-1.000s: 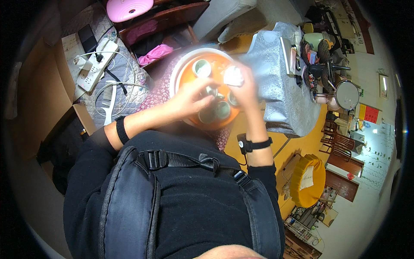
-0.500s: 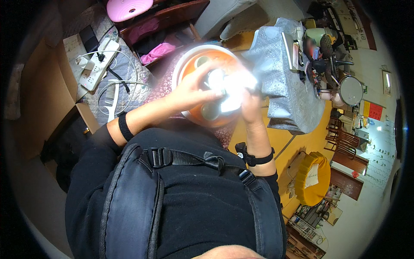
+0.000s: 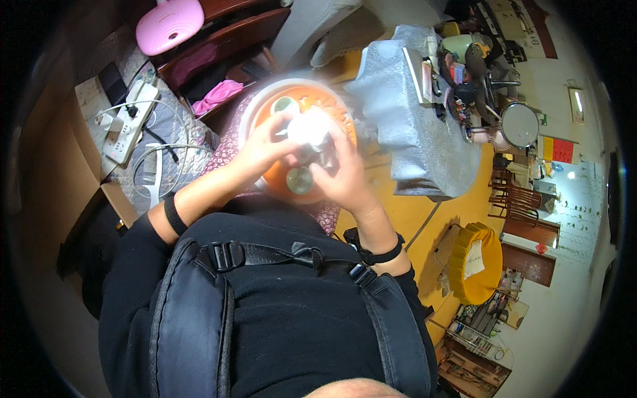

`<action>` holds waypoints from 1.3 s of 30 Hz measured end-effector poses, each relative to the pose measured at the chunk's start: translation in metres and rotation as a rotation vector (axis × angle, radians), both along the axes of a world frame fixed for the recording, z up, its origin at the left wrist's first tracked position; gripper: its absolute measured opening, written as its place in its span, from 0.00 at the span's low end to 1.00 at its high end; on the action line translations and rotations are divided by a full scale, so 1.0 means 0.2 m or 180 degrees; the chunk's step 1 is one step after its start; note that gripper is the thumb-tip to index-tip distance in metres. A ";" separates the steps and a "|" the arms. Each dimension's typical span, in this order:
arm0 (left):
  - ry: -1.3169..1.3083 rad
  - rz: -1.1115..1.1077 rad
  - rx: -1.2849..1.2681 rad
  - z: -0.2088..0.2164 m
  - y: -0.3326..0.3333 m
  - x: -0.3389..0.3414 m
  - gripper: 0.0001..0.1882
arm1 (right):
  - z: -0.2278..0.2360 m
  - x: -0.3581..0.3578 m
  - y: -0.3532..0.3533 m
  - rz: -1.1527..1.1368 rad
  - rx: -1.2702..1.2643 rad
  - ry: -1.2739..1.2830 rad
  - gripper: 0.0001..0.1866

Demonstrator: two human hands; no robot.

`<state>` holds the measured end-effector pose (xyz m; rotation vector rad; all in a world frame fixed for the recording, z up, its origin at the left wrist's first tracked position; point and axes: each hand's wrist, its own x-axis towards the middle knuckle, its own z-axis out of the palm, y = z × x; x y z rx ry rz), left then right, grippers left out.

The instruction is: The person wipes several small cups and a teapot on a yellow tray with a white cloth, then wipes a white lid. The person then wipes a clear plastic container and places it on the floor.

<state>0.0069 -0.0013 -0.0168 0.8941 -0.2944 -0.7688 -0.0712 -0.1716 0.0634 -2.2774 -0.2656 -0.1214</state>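
- here's the white thing (image 3: 309,128), glare-washed, above the orange basin (image 3: 325,99)
- right hand (image 3: 345,169): grip curled round it
- left hand (image 3: 269,140): grip half-closed at its edge, can't tell if holding
- pale cup (image 3: 300,180) in the basin
- white paper (image 3: 474,260), off right: marks too small to read

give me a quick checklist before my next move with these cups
1. Left hand and right hand over the orange basin: ok
2. White object between them clearly visible: not ok, glare washes it out
3. Grip on it firm: cannot tell
4. Upper cup inside the basin: ok
5. Lower cup inside the basin: ok
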 end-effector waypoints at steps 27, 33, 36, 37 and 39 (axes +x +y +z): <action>-0.1873 -0.0176 0.0170 0.06 0.01 -0.07 0.36 | -0.02 -0.13 0.01 -0.0320 0.1784 0.0683 0.27; 0.0323 -0.0886 -0.0511 0.04 0.00 -0.06 0.28 | 0.04 -0.08 -0.04 0.0244 -0.0629 -0.0424 0.28; 0.1040 -0.1079 -0.0734 0.06 0.01 -0.04 0.23 | 0.07 -0.05 -0.07 0.0427 -0.1234 -0.0732 0.30; 0.1032 -0.1095 -0.0681 0.06 0.01 -0.03 0.23 | 0.07 -0.05 -0.07 0.0403 -0.1315 -0.0738 0.29; 0.0999 -0.1140 -0.0708 0.05 0.02 -0.03 0.23 | 0.06 -0.06 -0.07 0.0354 -0.1462 -0.0806 0.27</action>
